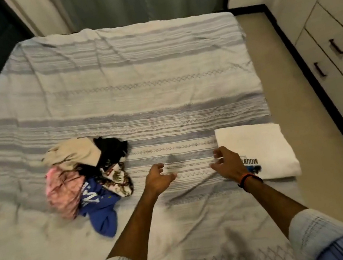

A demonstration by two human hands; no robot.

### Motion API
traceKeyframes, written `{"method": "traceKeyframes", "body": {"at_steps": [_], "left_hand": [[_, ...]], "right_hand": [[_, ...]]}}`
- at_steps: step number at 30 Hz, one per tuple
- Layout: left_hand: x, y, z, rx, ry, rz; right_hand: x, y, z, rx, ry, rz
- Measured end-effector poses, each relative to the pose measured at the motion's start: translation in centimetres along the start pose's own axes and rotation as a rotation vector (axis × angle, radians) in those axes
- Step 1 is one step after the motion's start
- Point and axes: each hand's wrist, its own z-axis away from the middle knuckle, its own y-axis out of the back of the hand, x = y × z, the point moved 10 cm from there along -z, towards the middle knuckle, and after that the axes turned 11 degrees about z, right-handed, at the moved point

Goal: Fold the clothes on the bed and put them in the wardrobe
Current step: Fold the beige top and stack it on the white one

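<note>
- So, both hands hang over the bed (137,71) with nothing in them: the left hand (157,179) has loosely curled fingers above the bare striped cover, and the right hand (227,162) sits spread and relaxed just at the near-left corner of the folded white t-shirt (258,148).
- That white tee lies flat by the right edge of the bed, print side up. It's the only folded piece I can see, so my guess is most of the job is still ahead.
- The unfolded pile (87,179) sits toward the left side, a bit in from the front edge: a beige piece on top, something black, a pink one, a blue shirt (101,211) trailing toward the front, and a floral bit.
- Biggest risk imo: everything in that heap is tangled, so grabbing one piece probably drags the others along or flips them onto the floor.
- The white tee is really close to the right edge. A careless sweep of the right hand or a tug on the cover could push it off or undo the fold.
- The cover itself is wrinkled, so folding on it may give sloppy creases.
- The wardrobe (334,43) stands along the right wall with its doors shut, so carrying a stack over with both hands full means fumbling at the handles.
</note>
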Motion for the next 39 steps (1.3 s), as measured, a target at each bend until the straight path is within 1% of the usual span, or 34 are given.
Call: {"method": "traceKeyframes", "body": {"at_steps": [9,13,15,20,26,28,33,35,39], "left_hand": [[-7.3,18.8,3.0,0.142,0.008,0.097],[-9.5,25.0,3.9,0.185,0.017,0.121],[-10.4,27.5,3.9,0.191,0.040,0.187],[-12.1,33.8,2.7,0.298,0.089,0.195],[-13.5,38.1,-0.7,0.351,0.158,0.299],[-13.9,39.0,-2.1,0.352,0.169,0.298],[-12.0,41.1,-6.4,0.351,0.158,0.266],[-11.2,42.2,-8.6,0.348,0.156,0.218],[-10.0,43.9,-13.3,0.321,0.137,0.229]], "right_hand": [[-15.3,-11.7,4.2,-0.048,0.103,-0.015],[-20.7,-16.7,4.5,-0.096,0.123,-0.001],[-23.0,-19.3,4.2,-0.130,0.141,0.020],[-28.0,-24.5,1.8,-0.181,0.217,0.071],[-32.2,-28.4,-2.1,-0.270,0.263,0.123],[-33.2,-28.9,-3.3,-0.281,0.264,0.120],[-35.5,-31.0,-7.3,-0.345,0.255,0.145],[-36.4,-32.0,-9.3,-0.334,0.242,0.155],[-39.2,-33.8,-12.5,-0.335,0.254,0.185]]}}
